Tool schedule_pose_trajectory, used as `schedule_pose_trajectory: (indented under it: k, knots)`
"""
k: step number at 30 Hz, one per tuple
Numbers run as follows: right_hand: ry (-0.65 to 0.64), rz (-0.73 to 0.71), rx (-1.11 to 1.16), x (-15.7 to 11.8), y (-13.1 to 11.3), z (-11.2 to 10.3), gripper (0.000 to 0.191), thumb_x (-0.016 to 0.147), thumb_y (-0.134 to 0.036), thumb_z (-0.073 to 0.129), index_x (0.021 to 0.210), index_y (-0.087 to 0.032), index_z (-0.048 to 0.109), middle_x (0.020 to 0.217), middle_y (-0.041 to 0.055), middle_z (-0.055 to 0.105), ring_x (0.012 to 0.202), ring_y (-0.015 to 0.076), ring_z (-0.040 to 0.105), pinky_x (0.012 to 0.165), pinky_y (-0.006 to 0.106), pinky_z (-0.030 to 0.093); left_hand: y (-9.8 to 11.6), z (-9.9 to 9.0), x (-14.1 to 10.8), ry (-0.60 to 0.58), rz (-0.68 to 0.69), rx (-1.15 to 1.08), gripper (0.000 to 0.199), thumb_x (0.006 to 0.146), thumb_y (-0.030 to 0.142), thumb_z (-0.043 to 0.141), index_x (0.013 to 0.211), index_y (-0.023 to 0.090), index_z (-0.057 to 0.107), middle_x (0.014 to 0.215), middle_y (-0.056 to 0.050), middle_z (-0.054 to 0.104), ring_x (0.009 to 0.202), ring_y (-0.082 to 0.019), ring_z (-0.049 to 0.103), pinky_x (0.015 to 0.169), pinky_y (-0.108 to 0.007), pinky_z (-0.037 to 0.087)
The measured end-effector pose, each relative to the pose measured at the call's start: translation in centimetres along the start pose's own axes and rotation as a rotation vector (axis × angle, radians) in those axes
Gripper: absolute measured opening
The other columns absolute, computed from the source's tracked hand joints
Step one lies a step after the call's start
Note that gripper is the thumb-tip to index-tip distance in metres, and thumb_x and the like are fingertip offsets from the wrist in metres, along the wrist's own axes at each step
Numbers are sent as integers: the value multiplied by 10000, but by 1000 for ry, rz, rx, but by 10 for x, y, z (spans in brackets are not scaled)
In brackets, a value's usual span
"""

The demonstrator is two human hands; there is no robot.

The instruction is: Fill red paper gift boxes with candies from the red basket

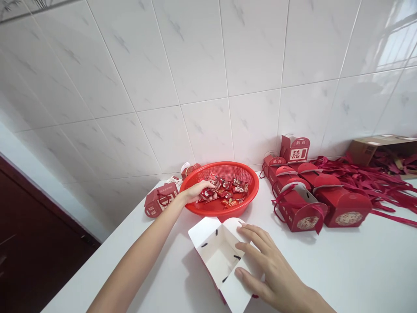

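Note:
A red plastic basket (250,194) stands near the wall with several red wrapped candies (239,189) in it. Inside its left part is my left hand (199,191), fingers curled around some of the candies. Nearer to me an open gift box (219,254) shows its white inside, flaps spread, with dark cord ends poking through the walls. Nothing is visible at the bottom of the box. My right hand (265,261) rests on the box's right flaps, its fingers apart.
Several closed red gift boxes (348,208) stand at the right. Behind them lie dark red ribbons (361,176) and a cardboard carton (368,150). Another red box (161,199) lies left of the basket. The tiled wall (208,87) borders the table's back.

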State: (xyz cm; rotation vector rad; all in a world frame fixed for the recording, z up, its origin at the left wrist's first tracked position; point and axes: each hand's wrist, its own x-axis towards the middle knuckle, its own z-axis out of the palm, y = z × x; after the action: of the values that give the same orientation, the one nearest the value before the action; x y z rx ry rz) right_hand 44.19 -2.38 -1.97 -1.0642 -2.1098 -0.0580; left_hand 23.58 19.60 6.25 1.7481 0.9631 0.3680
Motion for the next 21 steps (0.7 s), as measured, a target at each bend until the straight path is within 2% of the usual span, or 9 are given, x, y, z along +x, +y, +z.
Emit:
schedule_pose_trajectory:
  k: [5, 9, 11, 15, 18, 21]
  knots:
    - [2, -1, 6, -2, -1, 2, 248, 943, -339, 609, 1140, -191, 634, 1371, 175, 617, 1312, 344, 537, 958, 510, 565, 3, 5, -11, -53, 19, -217, 312, 748, 447, 485, 775, 149, 574, 809, -119, 669, 616, -139, 514, 597, -289, 447]
    - [-2, 7, 1, -2, -1, 3, 259, 953, -345, 597, 1156, -190, 639, 1371, 177, 616, 1317, 351, 530, 950, 521, 568, 10, 10, -25, -71, 27, -272, 287, 663, 366, 594, 822, 132, 634, 838, -110, 685, 656, -146, 541, 589, -266, 436]
    - [-4, 11, 1, -2, -1, 3, 267, 950, -351, 600, 1159, -190, 643, 1374, 177, 615, 1316, 353, 531, 954, 523, 565, 18, 13, -36, -154, 23, -193, 309, 639, 302, 671, 908, 149, 674, 862, -67, 691, 719, -156, 581, 626, -256, 448]
    - [-9, 2, 7, -2, -2, 1, 274, 950, -338, 596, 1176, -189, 644, 1376, 175, 613, 1319, 347, 530, 965, 513, 561, 39, 21, -60, -408, 87, 117, 389, 731, 268, 763, 1113, 223, 707, 1122, -42, 693, 962, -193, 630, 822, -283, 495]
    - [-7, 4, 10, -1, -3, 1, 279, 958, -340, 590, 1191, -198, 645, 1381, 166, 609, 1327, 336, 527, 986, 499, 552, 48, 27, -72, -463, 97, 198, 419, 796, 274, 762, 1206, 239, 684, 1167, -61, 694, 1054, -220, 636, 911, -323, 505]
    - [-10, 8, 10, -1, -3, 0, 270, 958, -349, 589, 1183, -215, 655, 1385, 151, 608, 1332, 329, 524, 992, 482, 551, 49, 28, -76, -455, 108, 183, 404, 817, 286, 760, 1210, 232, 686, 1216, -79, 692, 1129, -235, 638, 986, -360, 500]
